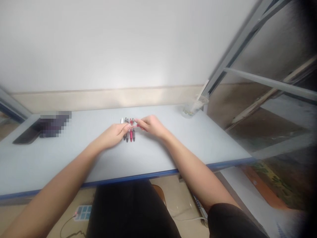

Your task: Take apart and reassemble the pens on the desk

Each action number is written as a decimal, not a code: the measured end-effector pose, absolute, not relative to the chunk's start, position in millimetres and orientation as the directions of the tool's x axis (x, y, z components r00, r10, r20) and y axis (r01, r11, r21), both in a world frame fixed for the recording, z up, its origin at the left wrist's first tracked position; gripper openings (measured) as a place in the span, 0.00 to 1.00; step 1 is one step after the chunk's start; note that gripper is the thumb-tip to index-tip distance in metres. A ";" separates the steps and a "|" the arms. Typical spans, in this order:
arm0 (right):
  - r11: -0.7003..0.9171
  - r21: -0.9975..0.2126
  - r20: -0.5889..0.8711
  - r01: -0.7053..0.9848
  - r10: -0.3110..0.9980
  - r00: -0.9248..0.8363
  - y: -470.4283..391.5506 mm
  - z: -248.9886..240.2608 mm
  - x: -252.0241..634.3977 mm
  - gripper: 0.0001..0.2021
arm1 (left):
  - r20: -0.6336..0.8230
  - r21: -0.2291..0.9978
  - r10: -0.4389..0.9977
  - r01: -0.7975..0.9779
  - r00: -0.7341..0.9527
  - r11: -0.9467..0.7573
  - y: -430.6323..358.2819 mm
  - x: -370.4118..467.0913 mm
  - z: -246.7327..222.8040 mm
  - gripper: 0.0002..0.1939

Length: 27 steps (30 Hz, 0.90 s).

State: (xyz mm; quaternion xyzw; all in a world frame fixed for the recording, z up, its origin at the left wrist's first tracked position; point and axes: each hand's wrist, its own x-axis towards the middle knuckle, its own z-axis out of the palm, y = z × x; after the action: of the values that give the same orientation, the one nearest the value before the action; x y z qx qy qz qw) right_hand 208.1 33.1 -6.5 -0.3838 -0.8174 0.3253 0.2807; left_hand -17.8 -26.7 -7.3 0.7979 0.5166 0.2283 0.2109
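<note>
Several pens lie side by side, upright in view, at the middle of the pale table (153, 152); among them are a red pen (131, 135) and a dark pen (134, 135). Above them a thin pinkish-red pen (135, 126) is held crosswise between both hands. My left hand (115, 134) pinches its left end and partly covers the row. My right hand (151, 126) has its fingers closed round the right end, just right of the row. The pen's tips are hidden by the fingers.
A clear plastic cup (189, 110) with a white straw (203, 89) stands at the back right. At the back left lie a dark phone-like object (28, 133) and a pixelated dark item (54, 125). A metal frame (235, 43) rises at right. Below is a power strip (83, 212).
</note>
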 end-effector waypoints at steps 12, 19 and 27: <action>0.431 -0.866 0.194 0.255 0.758 -0.623 45.5 -11.6 216.2 0.19 | 0.280 0.526 0.909 0.744 0.307 -0.413 -17.8 -31.4 -5.4 0.22; 0.415 -0.861 0.158 0.293 0.767 -0.622 47.6 -14.2 217.5 0.19 | 0.274 0.530 0.917 0.750 0.290 -0.395 -15.2 -33.8 -7.0 0.21; 0.368 -0.892 0.161 0.261 0.800 -0.578 53.0 -17.6 217.1 0.19 | 0.281 0.549 0.922 0.743 0.267 -0.382 -11.5 -35.9 -11.4 0.22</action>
State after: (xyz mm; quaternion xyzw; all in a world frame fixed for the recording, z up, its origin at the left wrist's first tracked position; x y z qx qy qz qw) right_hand 217.1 53.0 -17.6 -0.3449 -0.7693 0.4439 0.3036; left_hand -35.9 -11.5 -11.4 0.7805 0.5334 0.2864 0.1558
